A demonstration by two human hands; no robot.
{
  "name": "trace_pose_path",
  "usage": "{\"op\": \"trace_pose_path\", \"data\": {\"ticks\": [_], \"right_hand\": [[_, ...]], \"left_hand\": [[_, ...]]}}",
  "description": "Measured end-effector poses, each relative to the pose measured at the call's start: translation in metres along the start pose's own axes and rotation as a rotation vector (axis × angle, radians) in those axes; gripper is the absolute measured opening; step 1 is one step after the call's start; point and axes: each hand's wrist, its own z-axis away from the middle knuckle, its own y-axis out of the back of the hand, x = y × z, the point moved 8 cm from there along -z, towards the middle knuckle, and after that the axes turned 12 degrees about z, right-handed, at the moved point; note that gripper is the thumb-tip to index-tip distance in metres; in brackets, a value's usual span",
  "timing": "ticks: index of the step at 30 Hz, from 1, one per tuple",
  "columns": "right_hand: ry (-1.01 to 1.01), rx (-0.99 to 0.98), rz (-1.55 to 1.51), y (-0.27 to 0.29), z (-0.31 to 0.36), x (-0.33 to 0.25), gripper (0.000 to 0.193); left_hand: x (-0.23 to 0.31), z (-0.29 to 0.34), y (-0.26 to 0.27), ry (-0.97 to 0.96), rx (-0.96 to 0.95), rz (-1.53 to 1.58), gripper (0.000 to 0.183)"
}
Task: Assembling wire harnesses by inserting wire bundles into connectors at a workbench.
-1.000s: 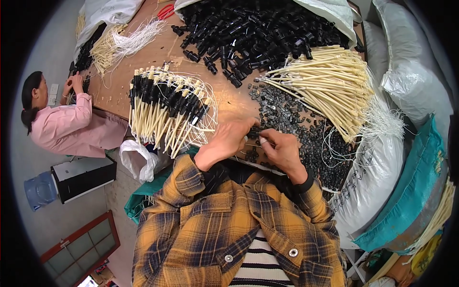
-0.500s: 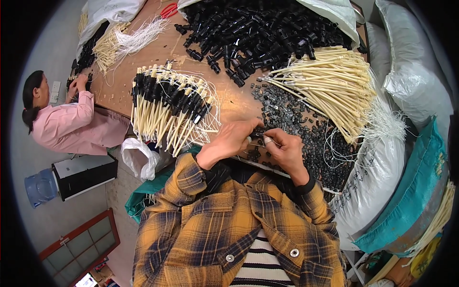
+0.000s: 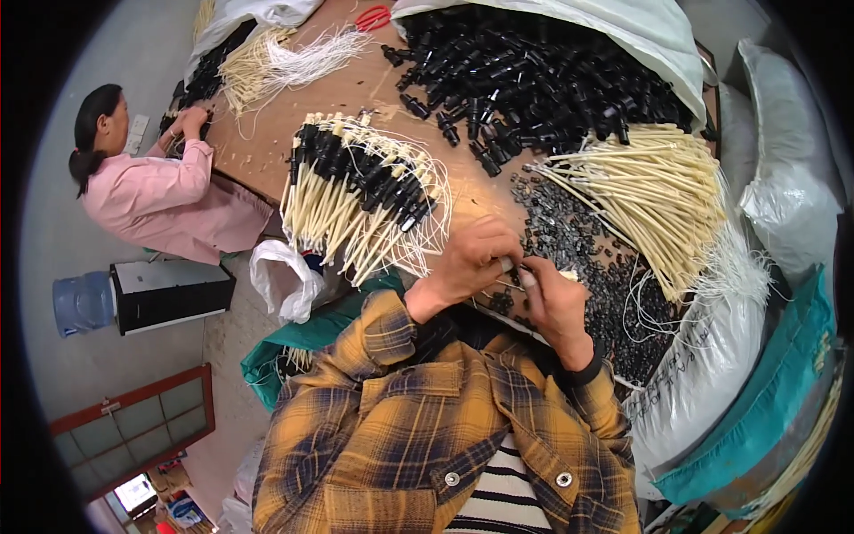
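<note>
My left hand (image 3: 480, 256) and my right hand (image 3: 553, 307) meet close together above the table's near edge, fingers closed in a pinch. Something small and dark shows between the fingertips, mostly hidden, with a thin pale strand by it. A short cream end (image 3: 569, 275) shows beside my right hand; I cannot tell whether it is held. Beyond my left hand lies a bundle of cream sticks with black fittings (image 3: 356, 182) and white cords. Small dark clips (image 3: 569, 222) are heaped beyond and beside my right hand.
Black plastic fittings (image 3: 534, 76) spill from a white sack. Plain cream sticks (image 3: 645, 200) with white cords lie at the right. Red-handled scissors (image 3: 372, 18) lie at the back. Sacks (image 3: 783, 151) crowd the right side. A person in pink (image 3: 169, 191) works at the table's left.
The view has shifted, so the scene sits farther right and mostly lower. My hands stay pinched together, turned slightly, and a cream end now shows beside my right hand.
</note>
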Motion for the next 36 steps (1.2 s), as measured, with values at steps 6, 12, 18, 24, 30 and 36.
{"op": "trace_pose_path", "data": {"ticks": [6,12,18,24,30,36], "right_hand": [[-0.033,-0.108,-0.247,-0.009,0.003,0.008,0.016],[-0.404,-0.053,-0.418,-0.008,0.011,0.049,0.015],[-0.579,-0.089,-0.506,-0.015,0.026,0.074,0.016],[-0.619,-0.07,-0.553,-0.018,0.018,0.077,0.013],[-0.625,-0.083,-0.607,-0.027,0.019,0.077,0.011],[-0.658,-0.069,-0.624,-0.032,0.022,0.079,0.012]], "left_hand": [[0.004,0.011,-0.004,-0.135,-0.052,0.044,0.018],[-0.047,-0.033,-0.006,-0.14,0.015,-0.249,0.018],[-0.083,-0.034,0.01,0.055,-0.031,-0.39,0.017],[-0.095,-0.014,0.034,0.273,0.18,-0.124,0.025],[-0.12,0.012,0.039,0.634,0.227,0.263,0.019],[-0.083,0.011,0.002,0.745,0.27,0.726,0.017]]}}
